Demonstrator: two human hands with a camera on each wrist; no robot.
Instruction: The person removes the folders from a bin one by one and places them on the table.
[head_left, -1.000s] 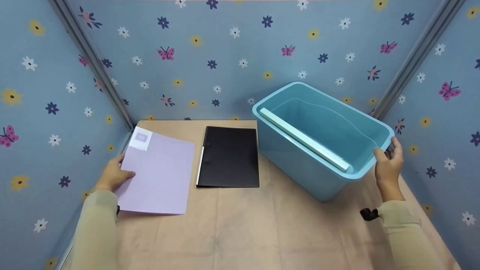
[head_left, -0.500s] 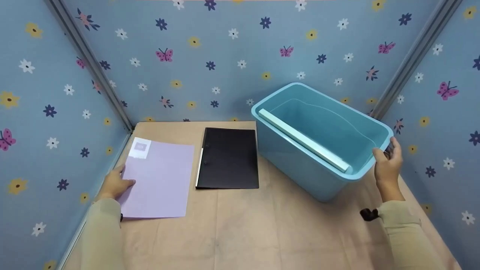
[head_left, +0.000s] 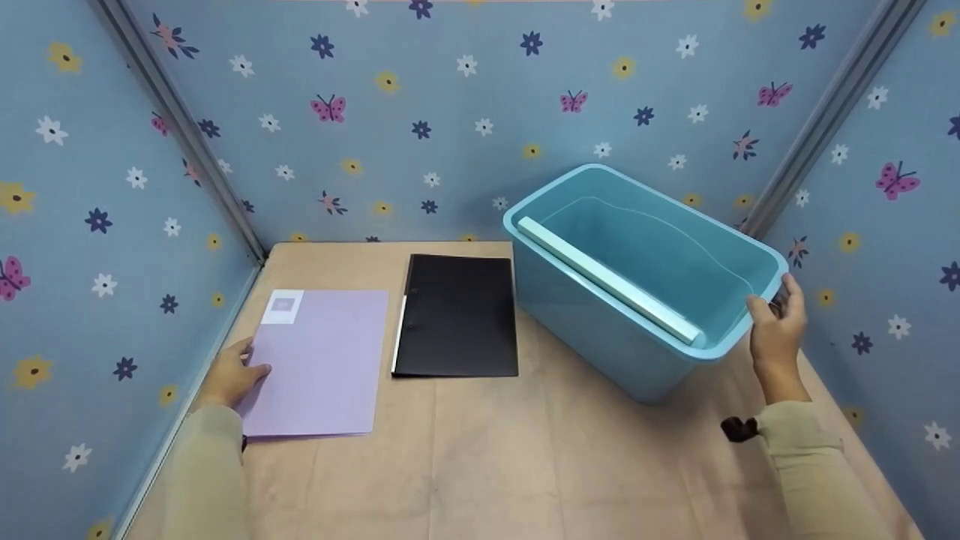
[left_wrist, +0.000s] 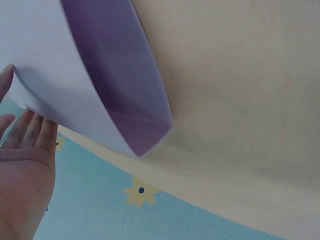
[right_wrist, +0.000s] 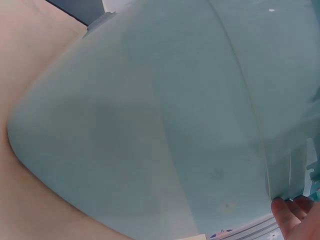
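A lilac, rectangular, smooth-surfaced folder is at the left side of the tabletop, longer edges running away from the person. In its far left corner is a white label bearing a pale purple square; any print there is too small to read. In the left wrist view the folder's outer face looks paler and slightly bowed, with a deeper purple surface showing beside it. The left hand pinches its left edge, thumb on top, fingers beneath.

Just right of it lies a black, rectangular folder with a narrow white strip along its left edge. Beyond that, a light blue, deep plastic tub with rounded corners stands at a slant, a long pale mint bar along its near inner wall. The right hand grips the tub's right-end rim, thumb over the top.

All are on a beige-covered table, before blue walls printed with flowers and butterflies.
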